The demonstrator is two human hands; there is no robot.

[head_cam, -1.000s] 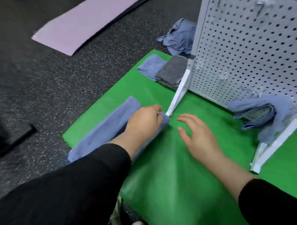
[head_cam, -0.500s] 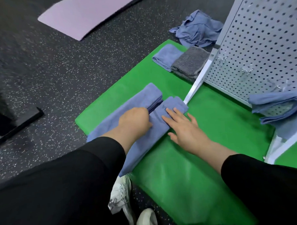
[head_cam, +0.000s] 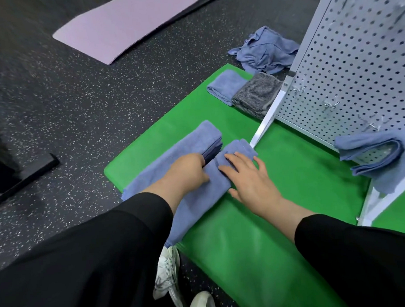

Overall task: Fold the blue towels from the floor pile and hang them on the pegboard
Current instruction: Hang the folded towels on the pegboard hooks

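Folding is in hand: the blue towel (head_cam: pixel 186 168), laid as a long strip on the green mat (head_cam: pixel 258 232), is gripped by the left hand (head_cam: pixel 186 171), fingers curled into the fold, while the right hand (head_cam: pixel 249 176) is pressed flat, fingers spread, on its end toward one o'clock. At three o'clock a folded towel (head_cam: pixel 380 159) is draped on the pegboard (head_cam: pixel 355 65). Doubling the strip over is probably required next.

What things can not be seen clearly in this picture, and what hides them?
Head view only:
- Left hand: fingertips tucked into the towel; grip unclear.
- Towel's near part: behind the left sleeve.
- Pegboard: top and right cut by the frame edge.
- Pegboard hooks: too small to make out.
- Shoes: partly under the sleeve.
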